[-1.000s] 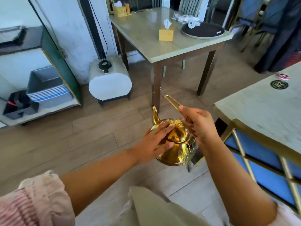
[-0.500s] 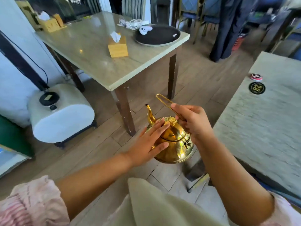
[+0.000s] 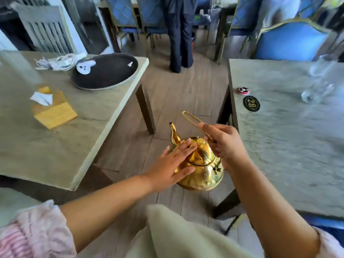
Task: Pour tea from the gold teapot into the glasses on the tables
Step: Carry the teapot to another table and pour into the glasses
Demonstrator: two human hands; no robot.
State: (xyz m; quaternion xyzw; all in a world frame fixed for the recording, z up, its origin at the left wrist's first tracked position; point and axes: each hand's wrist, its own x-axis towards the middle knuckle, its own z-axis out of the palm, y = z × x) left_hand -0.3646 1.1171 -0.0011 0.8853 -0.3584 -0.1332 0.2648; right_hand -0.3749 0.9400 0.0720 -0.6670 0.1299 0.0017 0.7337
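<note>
We held the teapot over the floor between the tables: our right hand closed around its handle, our left hand flat and open on the lid, a blurred glass far right of our grip

Restaurant: numbered table, blue chairs, tissue box.

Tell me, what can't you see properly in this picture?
- Tea inside the gold teapot: the lid hides it, head view.
- Glass on the right table: motion blur, so its contents are unclear.
- Teapot's handle under the right hand: fingers cover the grip.
</note>
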